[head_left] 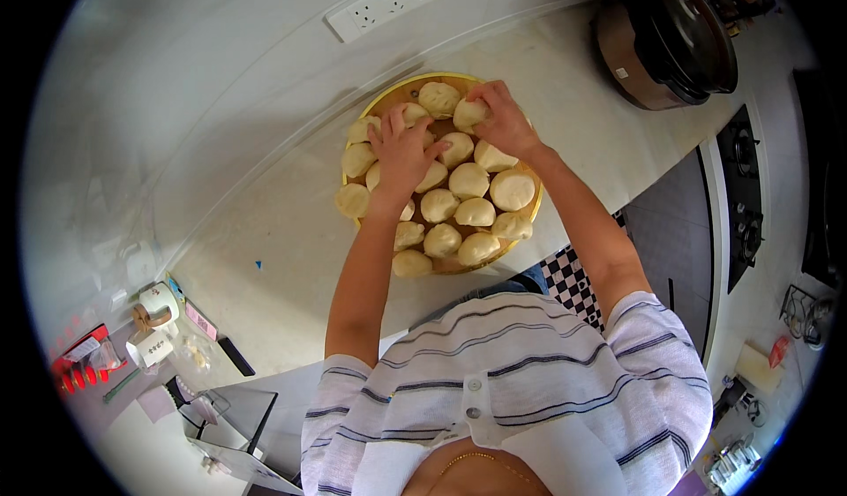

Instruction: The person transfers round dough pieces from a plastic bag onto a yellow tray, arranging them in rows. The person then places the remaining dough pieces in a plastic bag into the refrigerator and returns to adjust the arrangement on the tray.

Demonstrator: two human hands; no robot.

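Observation:
A round wooden board [386, 99] lies on the pale countertop and carries several pale dough buns [468, 180] packed close together. My right hand [505, 118] is at the far side of the board, fingers closed on one bun [468, 113]. My left hand [401, 150] rests over the buns at the board's left middle, fingers spread and touching a bun beneath it. One bun [352, 199] hangs over the board's left edge.
A dark rice cooker [668, 39] stands at the far right of the counter [282, 222]. A white wall socket strip [388, 2] is behind the board. Small jars and packets [154, 324] sit at the left. A black hob [741, 196] lies to the right.

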